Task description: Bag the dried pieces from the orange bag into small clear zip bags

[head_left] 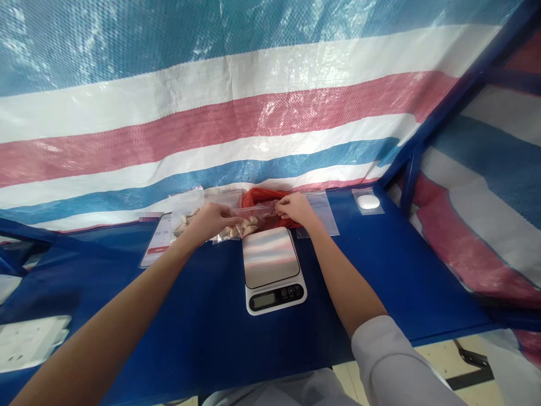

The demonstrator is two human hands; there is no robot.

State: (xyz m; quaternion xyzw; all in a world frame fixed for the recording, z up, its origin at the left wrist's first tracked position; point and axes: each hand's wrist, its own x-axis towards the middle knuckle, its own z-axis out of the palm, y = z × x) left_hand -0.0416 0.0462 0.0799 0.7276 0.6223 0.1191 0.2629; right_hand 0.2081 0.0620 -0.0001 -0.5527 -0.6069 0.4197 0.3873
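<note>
Both hands pinch the top of a clear plastic bag [262, 212], which stretches between them just behind the scale. Pale, irregular chunks show in its lower part. My left hand [214, 219] is closed on the bag's left side, and my right hand [293, 207] grips its right end. A kitchen scale [271, 259] with a mirror-like plate stands in front of the bag, its plate bare and its display without readable digits. Behind my right hand lies a red plastic bag [264, 195], partly hidden. Another clear bag [186, 200] with pale pieces is left of my left hand.
A phone [155, 241] showing a timer lies at the left on the blue table [186, 332]. A flat clear bag [325, 214] lies to the right, and a white oval object [368, 202] is farther right. A power strip [31, 341] sits front left. Striped sheeting [236, 124] hangs behind.
</note>
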